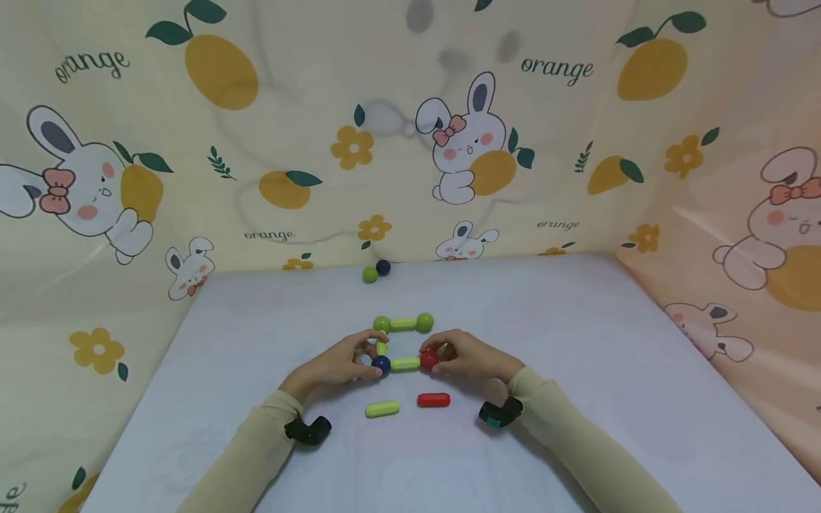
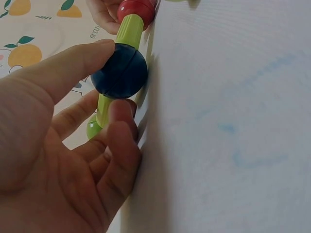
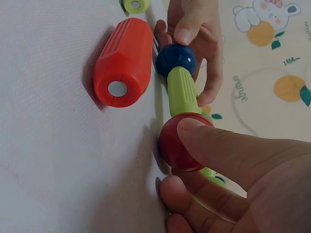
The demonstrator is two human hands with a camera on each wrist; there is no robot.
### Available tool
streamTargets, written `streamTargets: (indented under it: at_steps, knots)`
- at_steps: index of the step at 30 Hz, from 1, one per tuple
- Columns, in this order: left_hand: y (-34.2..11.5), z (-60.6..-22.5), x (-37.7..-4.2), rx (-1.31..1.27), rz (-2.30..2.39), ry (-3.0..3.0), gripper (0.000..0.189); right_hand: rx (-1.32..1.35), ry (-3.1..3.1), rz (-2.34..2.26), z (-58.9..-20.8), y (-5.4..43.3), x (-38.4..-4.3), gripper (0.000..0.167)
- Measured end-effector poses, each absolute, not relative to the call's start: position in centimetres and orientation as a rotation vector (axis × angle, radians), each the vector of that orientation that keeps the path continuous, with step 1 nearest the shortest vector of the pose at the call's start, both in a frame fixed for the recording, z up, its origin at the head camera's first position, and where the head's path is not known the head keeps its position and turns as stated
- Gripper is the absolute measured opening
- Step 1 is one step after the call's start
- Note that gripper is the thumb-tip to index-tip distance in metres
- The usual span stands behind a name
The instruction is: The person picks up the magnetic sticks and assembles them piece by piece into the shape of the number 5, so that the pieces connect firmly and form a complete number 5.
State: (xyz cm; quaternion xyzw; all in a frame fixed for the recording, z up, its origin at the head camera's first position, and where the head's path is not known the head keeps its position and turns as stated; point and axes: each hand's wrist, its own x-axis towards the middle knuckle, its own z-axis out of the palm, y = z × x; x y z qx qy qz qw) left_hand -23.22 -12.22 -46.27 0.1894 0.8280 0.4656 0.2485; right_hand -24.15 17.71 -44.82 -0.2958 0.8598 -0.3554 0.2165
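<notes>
A frame of magnetic rods and balls lies on the white table. Its far side is a green ball, a yellow-green rod and a second green ball. A short rod runs down to a dark blue ball. My left hand pinches that blue ball between thumb and finger. A yellow-green rod joins it to a red ball, which my right hand pinches. The right wrist view shows the red ball under my thumb.
A loose yellow-green rod and a loose red rod lie just in front of the frame. A green ball and a blue ball sit together at the table's far edge. Printed cloth walls surround the table.
</notes>
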Motion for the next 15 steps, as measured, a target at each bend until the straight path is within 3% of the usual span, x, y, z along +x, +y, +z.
streamTargets:
  at_steps: [15]
  knots:
    - [-12.38,-46.49,-23.07,0.523,1.271,2.262,0.058,-0.810,2.378,-0.989,-44.96,17.69,-24.05,0.037]
